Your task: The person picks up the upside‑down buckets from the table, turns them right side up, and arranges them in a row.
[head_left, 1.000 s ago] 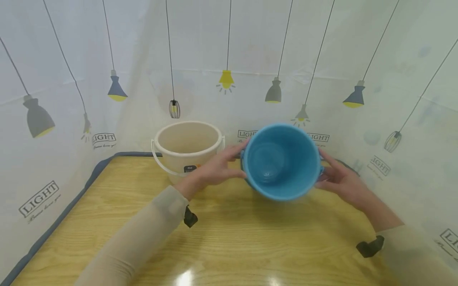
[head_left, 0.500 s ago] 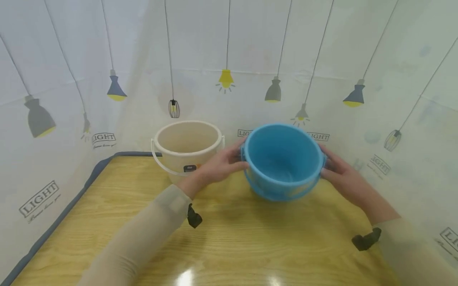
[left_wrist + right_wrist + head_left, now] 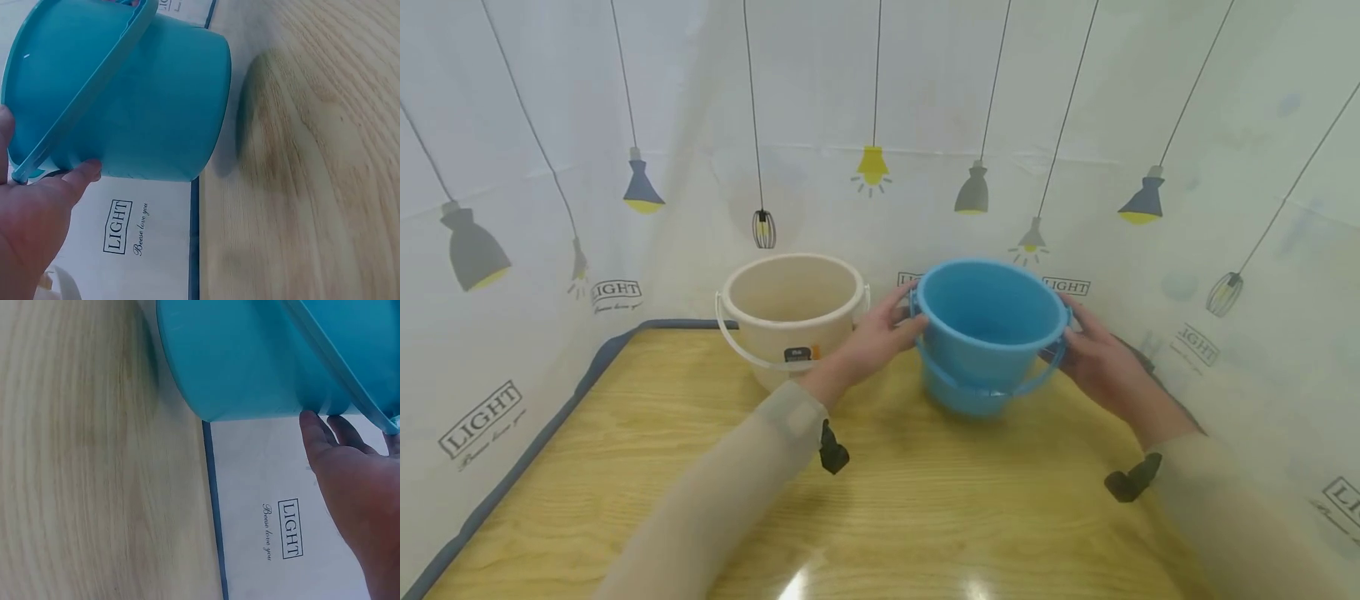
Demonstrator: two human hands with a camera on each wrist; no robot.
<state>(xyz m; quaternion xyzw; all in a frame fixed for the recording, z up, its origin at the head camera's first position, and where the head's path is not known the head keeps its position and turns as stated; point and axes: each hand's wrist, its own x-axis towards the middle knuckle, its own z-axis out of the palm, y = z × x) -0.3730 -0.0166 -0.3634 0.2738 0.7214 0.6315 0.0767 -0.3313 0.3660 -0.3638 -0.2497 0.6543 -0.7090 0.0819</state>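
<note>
A blue plastic bucket (image 3: 977,358) is held nearly upright between both hands, right of centre in the head view. Its handle hangs down across the front. My left hand (image 3: 880,337) grips its left side just below the rim, thumb in front. On the opposite side my right hand (image 3: 1101,367) holds it near the handle joint; some of its fingers are hidden behind the bucket. Both wrist views show the bucket's base close above the table, over its shadow. Left of it stands a cream bucket (image 3: 756,342) with a white handle and a dark label, partly behind my left hand.
The wooden table (image 3: 880,500) has a dark blue edge (image 3: 572,400) along its left and back sides. A pale curtain (image 3: 820,100) printed with hanging lamps encloses the back and both sides, close behind the buckets.
The blue bucket has turned from its mouth facing me to nearly upright, its handle and outer wall now showing. Both hands turned with it. The cream bucket has not moved.
</note>
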